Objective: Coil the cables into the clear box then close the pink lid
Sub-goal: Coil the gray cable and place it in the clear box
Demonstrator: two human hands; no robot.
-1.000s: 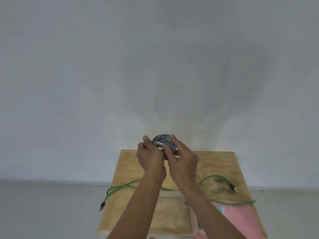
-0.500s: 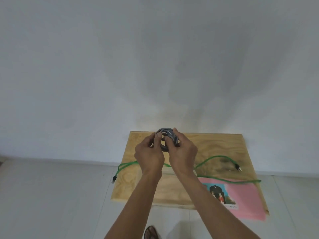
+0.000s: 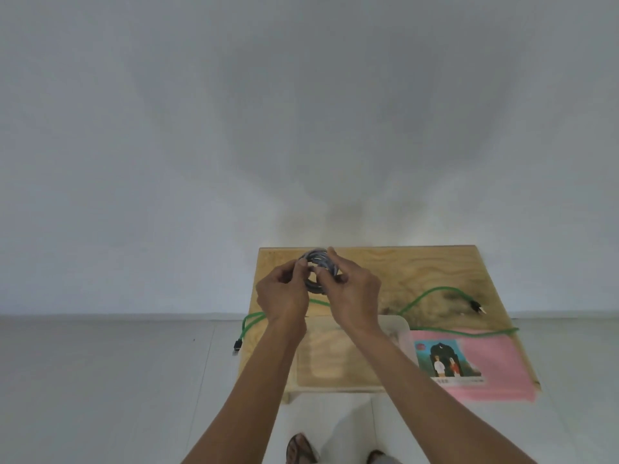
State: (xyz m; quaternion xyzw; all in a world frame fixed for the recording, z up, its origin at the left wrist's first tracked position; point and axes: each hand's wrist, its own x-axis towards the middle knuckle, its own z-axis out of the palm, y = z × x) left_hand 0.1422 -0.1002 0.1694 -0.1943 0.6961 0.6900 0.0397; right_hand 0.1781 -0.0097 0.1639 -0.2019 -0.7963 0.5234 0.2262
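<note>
A coiled grey cable [image 3: 317, 265] is held up above the far part of the wooden table [image 3: 402, 269]. My left hand [image 3: 283, 294] and my right hand [image 3: 355, 293] both grip the coil from either side. A loose green cable [image 3: 432, 293] snakes across the table, one plug [image 3: 477, 307] lying at the right and the other end [image 3: 237, 344] hanging off the left edge. The clear box [image 3: 338, 349] stands on the table below my forearms, partly hidden by them. The pink lid [image 3: 485, 360] with a picture label lies flat at the table's right front.
The small table stands against a plain white wall on a pale tiled floor [image 3: 117, 380]. My feet in sandals [image 3: 301, 452] show at the bottom, in front of the table's near edge.
The view has tilted downward, so the table, box and lid show more fully. Both hands stay on the grey coil and have sunk lower and nearer the table.
</note>
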